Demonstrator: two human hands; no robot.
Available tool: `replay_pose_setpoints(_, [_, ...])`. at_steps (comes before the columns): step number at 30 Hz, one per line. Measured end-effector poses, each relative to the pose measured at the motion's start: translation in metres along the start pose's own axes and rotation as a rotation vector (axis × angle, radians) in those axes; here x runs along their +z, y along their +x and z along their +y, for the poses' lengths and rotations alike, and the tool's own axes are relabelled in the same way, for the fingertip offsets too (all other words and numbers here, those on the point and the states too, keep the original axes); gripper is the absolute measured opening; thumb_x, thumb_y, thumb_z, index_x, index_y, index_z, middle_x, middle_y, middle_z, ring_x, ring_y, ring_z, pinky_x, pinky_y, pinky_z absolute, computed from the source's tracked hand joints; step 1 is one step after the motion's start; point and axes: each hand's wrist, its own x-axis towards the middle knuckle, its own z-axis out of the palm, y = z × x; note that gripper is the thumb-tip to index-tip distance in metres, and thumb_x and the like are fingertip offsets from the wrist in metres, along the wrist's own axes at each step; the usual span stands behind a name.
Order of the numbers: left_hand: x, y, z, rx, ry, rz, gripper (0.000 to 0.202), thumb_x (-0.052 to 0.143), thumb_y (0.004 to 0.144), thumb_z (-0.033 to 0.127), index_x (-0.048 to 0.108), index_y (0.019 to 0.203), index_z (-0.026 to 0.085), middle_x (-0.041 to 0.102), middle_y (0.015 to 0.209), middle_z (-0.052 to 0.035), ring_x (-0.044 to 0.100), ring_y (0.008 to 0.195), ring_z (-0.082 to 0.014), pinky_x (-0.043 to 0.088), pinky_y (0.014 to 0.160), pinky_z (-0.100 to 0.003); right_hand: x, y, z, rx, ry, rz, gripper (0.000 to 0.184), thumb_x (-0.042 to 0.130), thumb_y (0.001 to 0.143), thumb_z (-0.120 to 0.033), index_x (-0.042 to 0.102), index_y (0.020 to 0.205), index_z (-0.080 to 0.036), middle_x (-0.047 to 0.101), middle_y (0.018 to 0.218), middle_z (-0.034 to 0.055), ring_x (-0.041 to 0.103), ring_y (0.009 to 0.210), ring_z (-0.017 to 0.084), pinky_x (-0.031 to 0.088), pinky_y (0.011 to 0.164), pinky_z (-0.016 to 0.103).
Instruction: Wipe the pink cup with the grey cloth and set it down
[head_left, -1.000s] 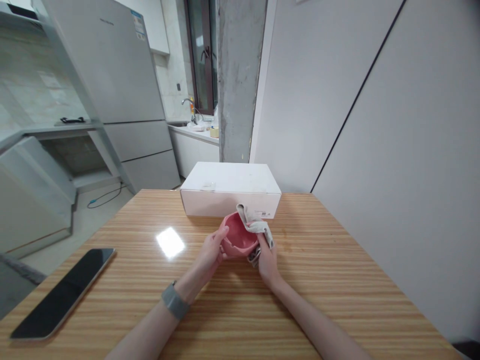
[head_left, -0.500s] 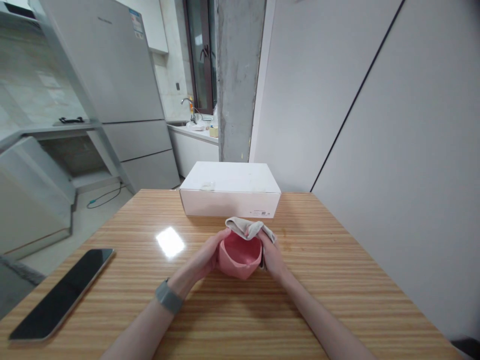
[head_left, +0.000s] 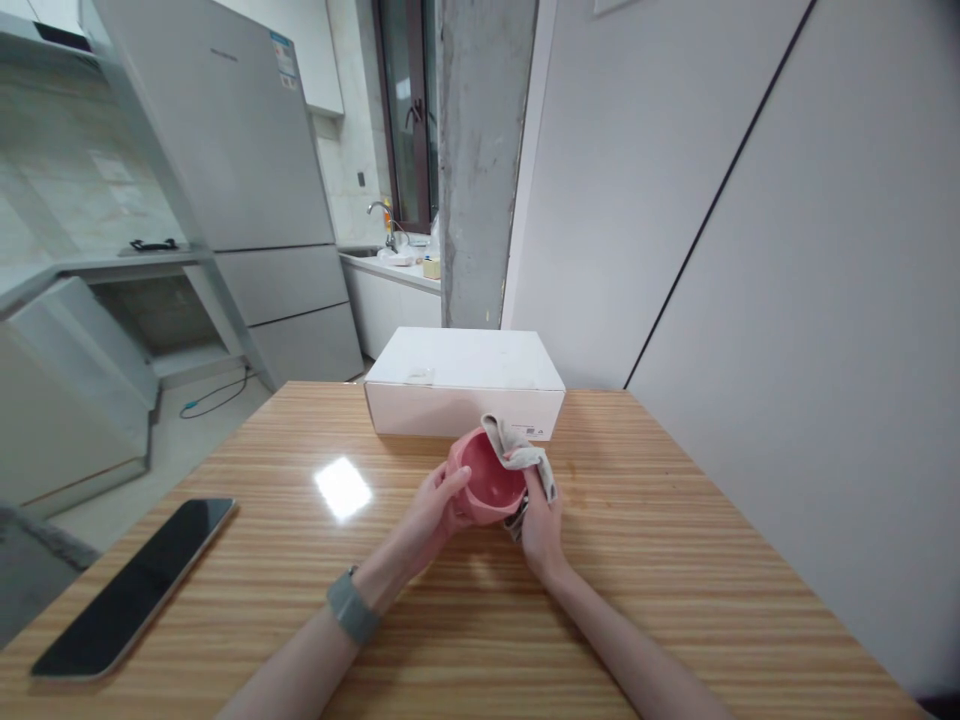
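On the table (head_left: pixel 675 520), a box (head_left: pixel 465 385) stands behind the bowl (head_left: pixel 491 478).

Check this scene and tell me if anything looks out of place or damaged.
A loose cable trails across the floor beside the fridge. The pillar behind the white box also stands out: it is rough, patchy bare concrete, unlike the smooth wall panels next to it.

Home kitchen: tall silver-grey multi-door refrigerator (head_left: pixel 225 150), white base cabinets (head_left: pixel 379 315) under pale countertop (head_left: pixel 397 270), curved chrome faucet (head_left: pixel 379 214), dark-framed glass window (head_left: pixel 401 110), rough grey concrete pillar (head_left: pixel 480 170), striped light-wood table (head_left: pixel 637 560).
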Motion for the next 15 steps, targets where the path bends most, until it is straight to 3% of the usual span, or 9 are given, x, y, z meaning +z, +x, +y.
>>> replay_pose_setpoints(5, [-0.011, 0.002, 0.001, -0.221, 0.063, -0.006, 0.051, 0.048, 0.082, 0.058, 0.063, 0.109, 0.018, 0.071, 0.097, -0.0083, 0.067, 0.082, -0.0214, 0.053, 0.064, -0.029, -0.010, 0.010, -0.010, 0.064, -0.021, -0.098, 0.026, 0.061, 0.077, -0.043, 0.070, 0.075, -0.019, 0.070, 0.081, 0.0032, 0.061, 0.087, 0.023, 0.045, 0.083, 0.032])
replay_pose_setpoints(7, [-0.016, 0.003, 0.002, -0.267, 0.122, 0.008, 0.047, 0.051, 0.081, 0.057, 0.066, 0.101, 0.017, 0.072, 0.088, -0.0067, 0.067, 0.074, -0.0189, 0.052, 0.060, -0.026, -0.012, 0.011, -0.012, 0.099, -0.025, -0.177, 0.030, 0.062, 0.075, -0.047, 0.071, 0.070, -0.018, 0.069, 0.074, 0.0029, 0.062, 0.079, 0.022, 0.046, 0.077, 0.031])
replay_pose_setpoints(11, [-0.016, 0.002, 0.005, -0.237, 0.191, 0.097, 0.038, 0.063, 0.074, 0.050, 0.068, 0.085, 0.014, 0.071, 0.073, -0.0046, 0.063, 0.061, -0.0149, 0.047, 0.052, -0.021, -0.010, 0.011, -0.012, 0.122, -0.015, -0.269, 0.034, 0.060, 0.076, -0.050, 0.071, 0.072, -0.017, 0.069, 0.073, 0.0023, 0.061, 0.074, 0.021, 0.047, 0.073, 0.031])
replay_pose_setpoints(15, [-0.012, 0.003, 0.007, -0.167, 0.208, 0.136, 0.041, 0.063, 0.074, 0.051, 0.068, 0.084, 0.012, 0.070, 0.068, -0.0054, 0.063, 0.058, -0.0161, 0.044, 0.046, -0.021, -0.006, 0.011, -0.011, 0.099, -0.004, -0.267, 0.033, 0.061, 0.077, -0.049, 0.071, 0.079, -0.017, 0.070, 0.080, 0.0028, 0.062, 0.082, 0.022, 0.045, 0.080, 0.032])
